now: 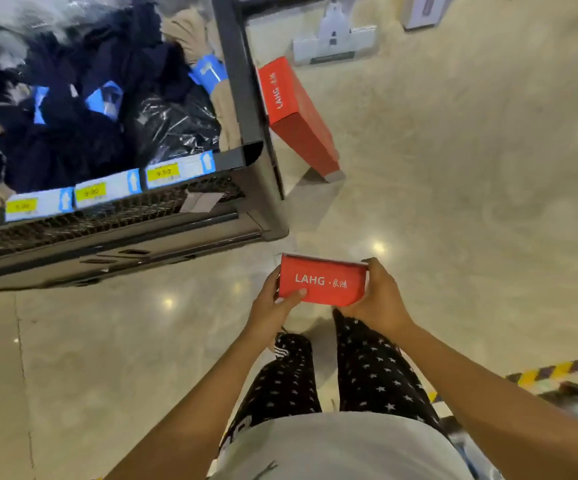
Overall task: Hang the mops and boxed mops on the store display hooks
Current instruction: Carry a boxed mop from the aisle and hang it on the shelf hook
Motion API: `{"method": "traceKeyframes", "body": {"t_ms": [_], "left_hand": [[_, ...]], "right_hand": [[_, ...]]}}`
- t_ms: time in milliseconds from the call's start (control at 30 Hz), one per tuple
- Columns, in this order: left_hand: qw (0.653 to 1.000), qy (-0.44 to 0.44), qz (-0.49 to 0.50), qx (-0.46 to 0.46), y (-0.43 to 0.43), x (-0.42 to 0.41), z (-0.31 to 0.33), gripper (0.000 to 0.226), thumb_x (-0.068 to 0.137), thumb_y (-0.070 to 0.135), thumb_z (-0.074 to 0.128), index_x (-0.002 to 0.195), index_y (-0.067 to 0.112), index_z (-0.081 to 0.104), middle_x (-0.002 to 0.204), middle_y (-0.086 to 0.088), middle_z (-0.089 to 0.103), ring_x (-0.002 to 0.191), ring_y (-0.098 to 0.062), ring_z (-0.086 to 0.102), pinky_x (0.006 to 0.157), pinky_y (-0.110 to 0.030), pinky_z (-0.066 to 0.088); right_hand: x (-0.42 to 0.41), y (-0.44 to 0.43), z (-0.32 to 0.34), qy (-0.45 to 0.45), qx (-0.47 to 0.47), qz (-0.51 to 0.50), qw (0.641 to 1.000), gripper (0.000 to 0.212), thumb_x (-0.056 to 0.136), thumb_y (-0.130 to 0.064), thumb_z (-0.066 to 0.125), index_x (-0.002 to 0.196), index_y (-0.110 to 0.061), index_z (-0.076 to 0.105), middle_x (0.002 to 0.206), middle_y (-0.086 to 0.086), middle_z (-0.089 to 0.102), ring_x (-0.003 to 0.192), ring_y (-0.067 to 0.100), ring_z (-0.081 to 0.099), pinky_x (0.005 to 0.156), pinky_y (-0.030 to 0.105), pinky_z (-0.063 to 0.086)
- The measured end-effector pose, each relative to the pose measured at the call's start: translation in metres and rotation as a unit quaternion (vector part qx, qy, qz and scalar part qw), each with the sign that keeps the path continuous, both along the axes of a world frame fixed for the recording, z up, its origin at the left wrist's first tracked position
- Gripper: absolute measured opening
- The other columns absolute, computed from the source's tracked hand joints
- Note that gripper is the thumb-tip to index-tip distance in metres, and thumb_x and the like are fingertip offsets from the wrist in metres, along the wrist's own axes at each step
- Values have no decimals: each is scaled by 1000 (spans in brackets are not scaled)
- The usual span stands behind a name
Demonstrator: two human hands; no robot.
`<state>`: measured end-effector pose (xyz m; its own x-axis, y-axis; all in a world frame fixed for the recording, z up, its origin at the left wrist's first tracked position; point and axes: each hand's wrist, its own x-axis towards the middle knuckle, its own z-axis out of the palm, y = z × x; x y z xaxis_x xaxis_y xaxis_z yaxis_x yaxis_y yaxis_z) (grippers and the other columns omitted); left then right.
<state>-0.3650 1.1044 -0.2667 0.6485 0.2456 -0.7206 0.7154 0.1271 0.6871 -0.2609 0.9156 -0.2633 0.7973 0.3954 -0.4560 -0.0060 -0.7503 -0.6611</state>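
Presently, the left hand point(273, 303) is clamped on the left edge of the red boxed mop point(322, 280), with the thumb laid across the printed face and the fingers wrapped behind the side. The right hand point(381, 297) is closed round the opposite edge, with its fingers curled over the top corner. The box is thus held between both hands, in front of the body and above the floor point(453, 202). One printed face is turned up toward the camera, and the rest of its length is hidden behind that face.

The carton is judged to be stiff cardboard with a smooth printed skin (somewhat slippery to dry fingers) and probably light for its bulk. If it is as long as its twin, it can be expected to swing when gripped at one end only. A two-handed hold on opposite edges is recommended for carrying. For hanging, one hand should be placed near the end that carries the hang tab, which cannot be made out. Hard squeezing of the panels should be avoided, since thin card dents.

A second red box point(296, 116) of the same brand is seen leaning against the corner of a display bin point(242, 98), with its lower end on the floor. Price labels point(162, 173) are fixed along the bin's front rail. What appears to be a pale mop head point(332, 39) lies on the floor farther off. No display hooks are visible.
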Motion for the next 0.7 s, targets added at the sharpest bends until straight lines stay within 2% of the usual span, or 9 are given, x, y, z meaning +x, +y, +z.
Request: {"method": "traceKeyframes", "body": {"t_ms": [100, 233, 333, 400, 467, 567, 633, 700], "left_hand": [[998, -29, -49, -1, -30, 38, 14, 71, 77, 53, 71, 140, 32, 47, 128, 8, 63, 119, -12, 60, 104, -43, 48], [990, -60, -125, -2, -74, 98, 35, 64, 82, 49, 70, 140, 32, 47, 129, 8, 63, 121, -13, 59, 104, -42, 48], [982, -71, -178, 10, -109, 141, 47, 71, 80, 50, 74, 142, 35, 43, 131, 11, 61, 122, -9, 57, 106, -42, 46], [972, -80, -220, 23, -133, 169, 56, 81, 78, 46, 77, 147, 36, 35, 135, 16, 57, 124, -3, 53, 106, -33, 45], [955, -100, -279, 31, -162, 201, 68, 90, 77, 39, 80, 150, 39, 27, 138, 24, 51, 124, 7, 48, 101, -17, 42], [923, -138, -357, 40, -205, 249, 83, 109, 70, 31, 87, 149, 46, 13, 129, 40, 47, 118, 22, 44, 89, 0, 37], [906, -162, -390, 41, -233, 279, 91, 114, 67, 29, 89, 149, 46, 11, 120, 40, 53, 114, 19, 50, 89, -2, 41], [890, -188, -412, 51, -261, 307, 101, 115, 62, 36, 90, 148, 48, 15, 118, 30, 61, 111, 8, 58, 92, -14, 49]], "right_hand": [[22, -38, 19, 4, 3, -53, 999, 65, 56, -25, 90, 104, -13, 48, 96, 2, 64, 83, 15, 64, 68, 31, 58], [56, -95, 42, 27, 33, -135, 990, 63, 54, -26, 88, 101, -24, 46, 94, -8, 63, 84, 7, 65, 64, 23, 57], [84, -139, 59, 24, 39, -168, 985, 64, 53, -23, 89, 100, -25, 46, 94, -10, 61, 84, 4, 63, 60, 18, 52], [104, -170, 71, 18, 47, -180, 982, 65, 50, -27, 91, 96, -31, 45, 94, -12, 61, 83, 3, 63, 61, 15, 50], [126, -205, 83, 15, 56, -198, 978, 64, 49, -30, 91, 91, -34, 44, 92, -13, 60, 80, 3, 63, 60, 14, 50], [160, -255, 103, 7, 79, -212, 974, 70, 43, -47, 86, 97, -32, 45, 98, -15, 58, 88, 5, 63, 71, 20, 56], [177, -284, 117, 3, 95, -221, 971, 76, 41, -57, 85, 101, -32, 46, 103, -18, 57, 94, 1, 61, 79, 18, 55], [188, -309, 130, -8, 106, -240, 965, 75, 41, -60, 86, 99, -38, 45, 105, -20, 56, 97, -2, 60, 81, 14, 52]]}}
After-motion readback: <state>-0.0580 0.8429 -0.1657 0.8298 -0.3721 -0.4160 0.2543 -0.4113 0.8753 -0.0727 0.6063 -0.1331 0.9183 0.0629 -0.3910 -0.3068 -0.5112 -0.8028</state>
